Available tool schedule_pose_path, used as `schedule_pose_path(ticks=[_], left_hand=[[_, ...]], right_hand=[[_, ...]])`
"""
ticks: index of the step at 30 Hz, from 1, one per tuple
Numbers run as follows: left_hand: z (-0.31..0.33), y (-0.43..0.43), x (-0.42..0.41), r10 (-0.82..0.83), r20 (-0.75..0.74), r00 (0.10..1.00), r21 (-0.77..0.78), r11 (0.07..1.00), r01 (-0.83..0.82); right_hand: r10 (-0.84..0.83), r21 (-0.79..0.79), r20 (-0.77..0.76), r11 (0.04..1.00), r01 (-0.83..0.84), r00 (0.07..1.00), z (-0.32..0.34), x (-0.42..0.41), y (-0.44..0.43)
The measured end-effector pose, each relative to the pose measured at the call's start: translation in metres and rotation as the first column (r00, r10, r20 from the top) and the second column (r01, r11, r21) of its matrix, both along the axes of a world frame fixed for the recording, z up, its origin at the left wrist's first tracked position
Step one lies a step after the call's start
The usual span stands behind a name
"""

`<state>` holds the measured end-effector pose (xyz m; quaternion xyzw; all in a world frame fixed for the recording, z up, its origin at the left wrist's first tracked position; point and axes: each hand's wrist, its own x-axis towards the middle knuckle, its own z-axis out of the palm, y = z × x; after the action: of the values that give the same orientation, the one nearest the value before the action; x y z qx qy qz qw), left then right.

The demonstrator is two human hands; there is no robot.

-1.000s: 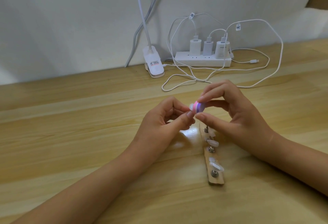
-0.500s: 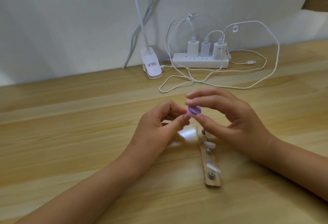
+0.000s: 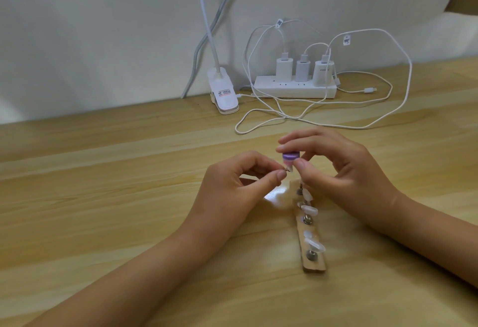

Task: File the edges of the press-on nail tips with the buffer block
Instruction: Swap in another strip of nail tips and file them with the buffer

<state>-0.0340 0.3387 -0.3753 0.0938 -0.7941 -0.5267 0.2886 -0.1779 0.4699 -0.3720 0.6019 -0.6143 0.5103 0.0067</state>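
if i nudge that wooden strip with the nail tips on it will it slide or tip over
The wooden strip lies flat on the table, so it would probably slide, not tip. It looks thin, likely light, so it may swivel. The nail tips perched on its studs might get knocked loose.

Lamp clip (image 3: 223, 93) left of power strip (image 3: 294, 90), nail tips (image 3: 309, 209) on stick (image 3: 314, 266)

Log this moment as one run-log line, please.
right hand: holds purple buffer block | left hand: pinches small piece at its lower end | wooden strip: on table, nail tips mounted
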Motion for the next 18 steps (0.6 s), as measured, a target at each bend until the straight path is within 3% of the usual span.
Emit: schedule_pose_path(ticks=[3, 11, 18], left_hand=[[0.0008, 0.0016, 0.0003, 0.000, -0.007, 1.000, -0.011, 1.000, 0.000], [0.0010, 0.0014, 0.0003, 0.013, -0.004, 1.000, -0.035, 0.999, -0.013], [0.0018, 0.0007, 0.0000, 0.017, -0.014, 1.000, -0.029, 0.999, -0.017]], right_hand=[[0.005, -0.006, -0.088, 1.000, -0.005, 0.996, -0.0003, 0.0009, -0.0003], [0.012, -0.015, 0.009, 1.000, -0.011, 1.000, 0.0004, -0.0016, 0.0010], [0.046, -0.043, -0.010, 0.998, -0.047, 0.999, -0.0003, -0.0021, 0.0005]])
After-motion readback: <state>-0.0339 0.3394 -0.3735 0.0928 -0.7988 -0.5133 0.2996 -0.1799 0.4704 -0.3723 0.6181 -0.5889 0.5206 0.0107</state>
